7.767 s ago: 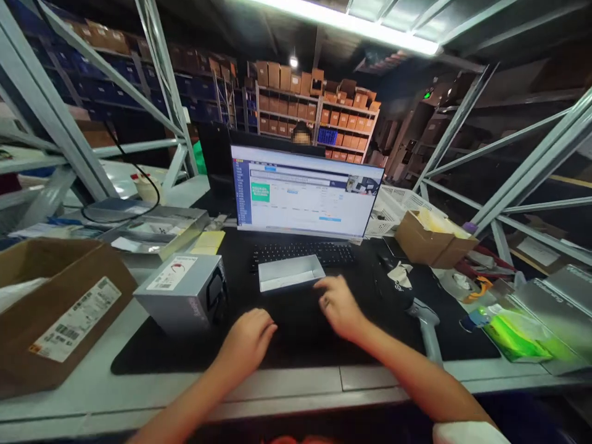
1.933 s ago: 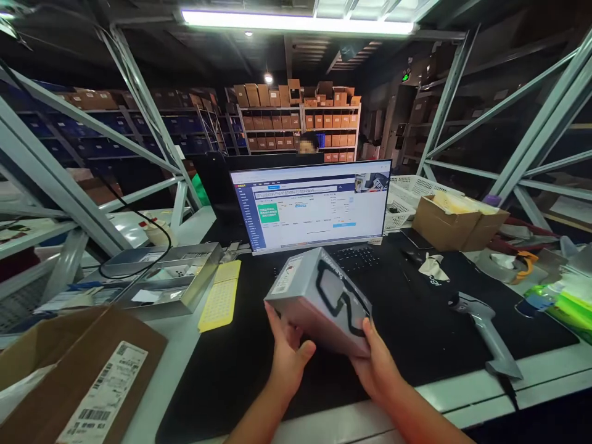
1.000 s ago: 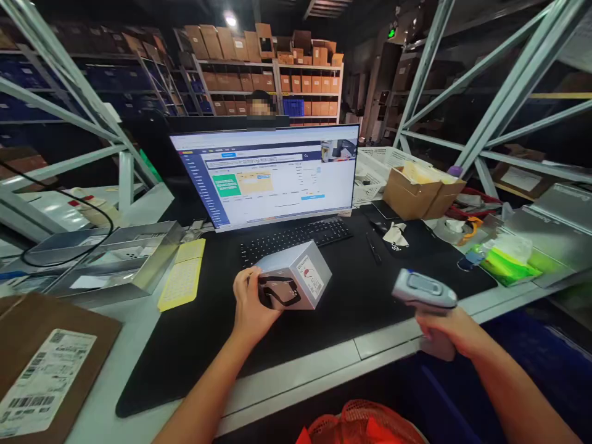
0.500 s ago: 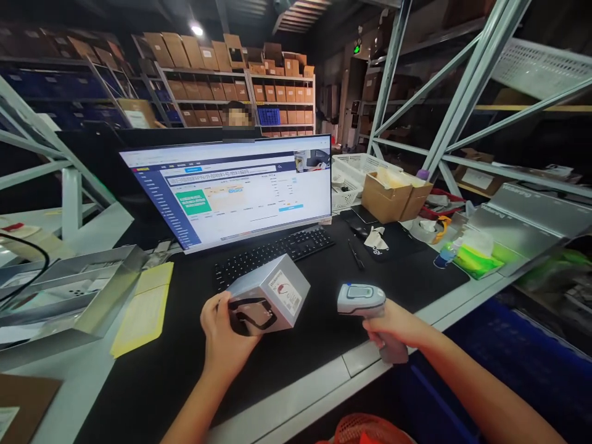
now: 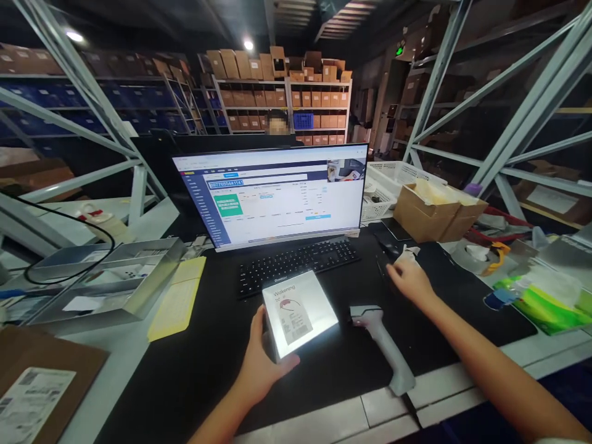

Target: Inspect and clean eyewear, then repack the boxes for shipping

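My left hand (image 5: pixel 263 364) is closed around the near left side of a grey product box (image 5: pixel 300 311), which stands on the black desk mat (image 5: pixel 185 376) with its labelled top face brightly lit. My right hand (image 5: pixel 409 279) hovers low over the mat to the right, fingers loosely apart and holding nothing. It is just short of a dark mouse (image 5: pixel 390 246) and a white cloth (image 5: pixel 409 251). A grey handheld scanner (image 5: pixel 382 339) lies on the mat between my hands, untouched. The keyboard (image 5: pixel 296 264) and a lit monitor (image 5: pixel 277 191) are behind the box.
A metal tray (image 5: pixel 106 277) and a yellow sheet (image 5: pixel 178 296) lie to the left, with a labelled cardboard box (image 5: pixel 41 382) at the near left. An open carton (image 5: pixel 435 213), white basket (image 5: pixel 383 185), tape roll (image 5: pixel 476 256) and green pack (image 5: pixel 541 305) are on the right. A person (image 5: pixel 277 123) sits behind the monitor.
My right hand has laid the scanner on the mat and moved back right toward the mouse. My left hand has turned the box so its label faces up, and the screen now shows a number.
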The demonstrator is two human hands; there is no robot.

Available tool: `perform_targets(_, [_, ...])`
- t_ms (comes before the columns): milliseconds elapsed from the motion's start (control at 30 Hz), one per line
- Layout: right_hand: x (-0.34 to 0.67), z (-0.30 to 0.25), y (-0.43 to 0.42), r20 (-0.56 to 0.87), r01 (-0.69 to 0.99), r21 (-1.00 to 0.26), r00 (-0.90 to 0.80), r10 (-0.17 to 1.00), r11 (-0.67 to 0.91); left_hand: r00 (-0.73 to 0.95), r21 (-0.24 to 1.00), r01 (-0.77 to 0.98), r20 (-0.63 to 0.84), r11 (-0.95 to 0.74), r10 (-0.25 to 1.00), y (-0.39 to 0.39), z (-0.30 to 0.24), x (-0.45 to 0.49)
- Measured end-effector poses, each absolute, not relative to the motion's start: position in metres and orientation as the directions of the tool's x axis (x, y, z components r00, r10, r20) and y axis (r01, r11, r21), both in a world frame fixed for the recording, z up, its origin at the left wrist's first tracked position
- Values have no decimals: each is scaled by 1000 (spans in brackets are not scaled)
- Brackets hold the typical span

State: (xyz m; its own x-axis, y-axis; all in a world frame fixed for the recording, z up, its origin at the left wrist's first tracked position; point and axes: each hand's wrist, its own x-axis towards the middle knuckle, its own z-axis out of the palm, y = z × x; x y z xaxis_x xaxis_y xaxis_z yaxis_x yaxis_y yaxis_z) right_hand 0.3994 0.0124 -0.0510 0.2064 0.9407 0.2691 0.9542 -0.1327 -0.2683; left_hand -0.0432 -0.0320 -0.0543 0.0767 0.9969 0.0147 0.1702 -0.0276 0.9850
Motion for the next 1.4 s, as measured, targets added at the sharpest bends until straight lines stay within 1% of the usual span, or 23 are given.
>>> perform_targets(100, [433, -52, 70, 311, 962, -224, 225, 924, -159, 153, 991, 135, 2, -23, 988, -32, -60, -45])
perform_targets(167, [447, -62, 94, 288, 960, -219, 233, 929, -173, 184, 994, 106, 1, -20, 983, -31, -63, -47])
perform_targets(267, [459, -85, 108, 247, 953, -230, 253, 935, -197, 217, 997, 73, -3, -13, 976, -27, -63, -50])
perform_targets(400, [465, -108, 109, 256, 948, -237, 273, 927, -214, 308, 995, 100, -8, -24, 951, -25, -57, -52])
perform_targets(500, [467, -113, 109, 271, 947, -232, 283, 920, -223, 346, 990, 131, -3, -45, 938, -24, -54, -52])
perform_targets(633, [470, -116, 109, 287, 937, -227, 325, 901, -266, 388, 987, 158, -35, -29, 921, -23, -52, -52])
perform_targets(933, [471, -118, 108, 313, 938, -211, 330, 891, -274, 401, 980, 195, -34, -49, 915, -20, -58, -54])
perform_targets(1100, [472, -119, 109, 324, 940, -212, 324, 889, -266, 453, 987, 150, -26, -47, 891, -20, -53, -54])
perform_targets(1300, [476, -124, 108, 351, 948, -208, 301, 887, -239, 492, 984, 179, -86, -4, 866, -20, -52, -59])
perform_targets(1400, [478, -125, 109, 386, 945, -214, 314, 867, -247, 504, 977, 214, -91, -22, 859, -20, -52, -65])
